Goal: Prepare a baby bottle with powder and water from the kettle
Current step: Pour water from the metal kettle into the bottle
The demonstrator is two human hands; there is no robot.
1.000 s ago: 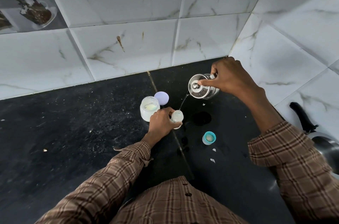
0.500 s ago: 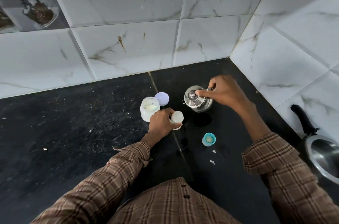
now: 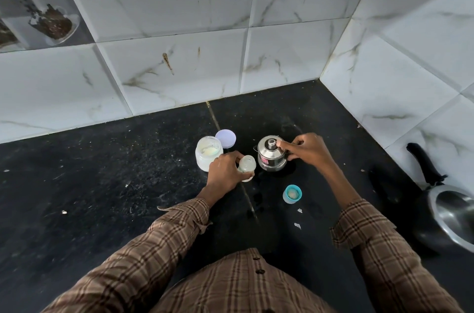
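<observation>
The baby bottle (image 3: 246,167) stands open on the dark surface (image 3: 102,184), near the middle, and my left hand (image 3: 225,170) grips it, fingers curled round its side. Nearest me, to the right, the teal cap (image 3: 292,193) with the teat in it sits apart from everything. Level with the bottle, just to its right, the small steel kettle (image 3: 272,156) rests upright on the surface; my right hand (image 3: 305,148) holds its handle, with one finger laid across the lid by the knob. Left of the bottle, touching my knuckles, is the powder jar (image 3: 209,153), open, and just beyond it lies its pale lid (image 3: 225,138).

I judge the water step to be ending: the kettle is down and the bottle is still uncapped. Next my right hand should let go of the handle, reach near for the teal cap and screw it on while my left keeps the bottle steady and upright. I cannot see how full it is.
</observation>
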